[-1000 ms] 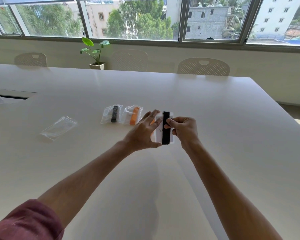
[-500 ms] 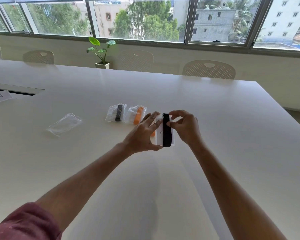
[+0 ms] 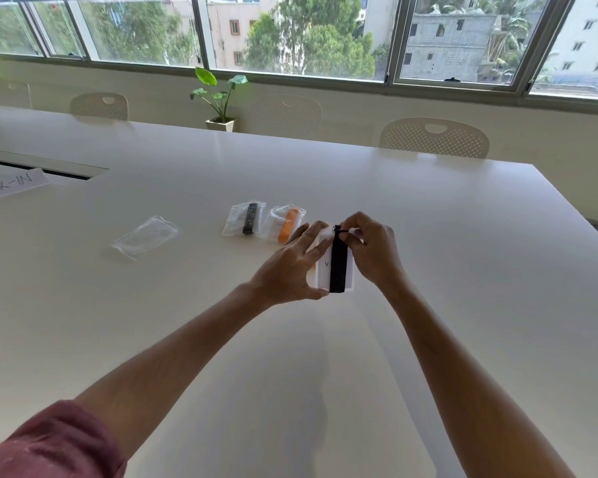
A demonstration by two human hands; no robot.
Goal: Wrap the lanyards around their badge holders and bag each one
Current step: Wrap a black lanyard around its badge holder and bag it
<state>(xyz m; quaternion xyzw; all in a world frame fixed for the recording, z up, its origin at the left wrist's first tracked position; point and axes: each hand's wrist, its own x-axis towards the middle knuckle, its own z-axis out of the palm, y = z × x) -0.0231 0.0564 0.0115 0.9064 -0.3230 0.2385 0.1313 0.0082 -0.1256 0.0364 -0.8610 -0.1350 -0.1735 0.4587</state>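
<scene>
Black lanyard [image 3: 338,267] lies wound around the badge holder [image 3: 325,270], gripped by the left hand [image 3: 290,270]; the right hand [image 3: 370,251] pinches its top end. Loosen that pinch and the wrap likely springs undone above the desk [image 3: 463,270].

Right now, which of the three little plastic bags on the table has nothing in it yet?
The leftmost bag, lying apart from the others. It looks clear and empty, while the middle bag holds a black lanyard and the right bag an orange one.

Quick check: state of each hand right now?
Left hand: holding the badge holder.
Right hand: pinching the black lanyard at the holder's top.
</scene>
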